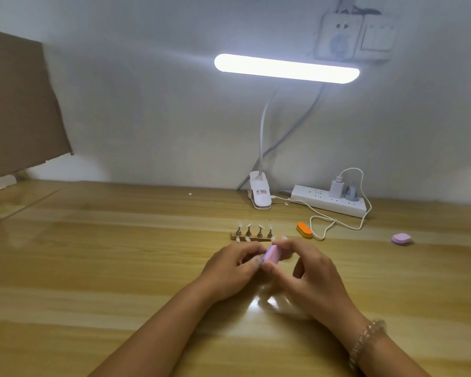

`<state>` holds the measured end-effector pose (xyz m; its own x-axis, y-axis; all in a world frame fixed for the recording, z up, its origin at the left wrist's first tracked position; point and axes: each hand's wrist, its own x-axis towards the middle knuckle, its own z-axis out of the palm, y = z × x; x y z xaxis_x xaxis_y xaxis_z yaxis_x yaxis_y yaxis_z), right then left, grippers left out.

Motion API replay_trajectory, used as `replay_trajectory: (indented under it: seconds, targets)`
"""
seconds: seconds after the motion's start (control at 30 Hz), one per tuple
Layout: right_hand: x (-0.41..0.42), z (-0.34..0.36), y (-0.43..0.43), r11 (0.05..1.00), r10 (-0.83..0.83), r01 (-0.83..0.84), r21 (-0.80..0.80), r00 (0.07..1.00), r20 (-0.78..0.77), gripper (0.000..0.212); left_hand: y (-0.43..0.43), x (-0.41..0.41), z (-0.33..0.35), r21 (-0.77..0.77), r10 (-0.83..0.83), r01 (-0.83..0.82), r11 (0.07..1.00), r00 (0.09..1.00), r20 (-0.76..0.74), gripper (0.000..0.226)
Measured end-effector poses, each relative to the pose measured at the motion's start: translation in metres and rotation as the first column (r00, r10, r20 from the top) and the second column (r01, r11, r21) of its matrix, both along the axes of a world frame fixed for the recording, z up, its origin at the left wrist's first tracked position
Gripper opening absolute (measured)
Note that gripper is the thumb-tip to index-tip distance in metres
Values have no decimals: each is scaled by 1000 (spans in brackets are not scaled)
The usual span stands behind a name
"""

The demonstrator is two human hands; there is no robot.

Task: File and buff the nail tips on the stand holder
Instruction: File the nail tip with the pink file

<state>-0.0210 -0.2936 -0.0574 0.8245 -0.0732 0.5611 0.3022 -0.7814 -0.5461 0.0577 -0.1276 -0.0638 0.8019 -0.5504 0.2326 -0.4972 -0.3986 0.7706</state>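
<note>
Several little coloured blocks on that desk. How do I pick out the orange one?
Find the white power strip at the back of the wooden desk. In front of its left end, between a loop of white cable and the nail tip stand, lies the orange block. Unlike the lilac block far right and the pink block being held, it is orange-topped and untouched.

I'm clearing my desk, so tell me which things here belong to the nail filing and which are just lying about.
For the job: pink buffer, held; stand; nail tips; orange buffer; purple buffer; lamp.
Lying about: power strip; charger; cable; cardboard.
</note>
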Motion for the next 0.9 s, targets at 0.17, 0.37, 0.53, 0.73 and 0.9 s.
replay_trajectory:
  seconds: [0.17,0.37,0.53,0.73,0.9]
  targets:
    - [-1,-4,2,995,-15,18,-97,999,37,34,0,0,0,-6,-14,14,1000,1000,0,23]
    - [2,-3,-4,996,-64,66,-55,997,36,35,0,-1,1,-17,-20,20,1000,1000,-6,21]
    - [4,-2,-5,999,-30,29,24,999,37,35,0,-1,2,-19,-29,28,999,999,-16,22]
    - [2,-4,-3,994,101,-102,32,995,9,39,1,0,0,19,-23,23,1000,1000,11,27]
    - [2,-2,-4,1000,3,-3,-29,1000,2,35,0,1,-1,2,-9,9,1000,1000,4,24]
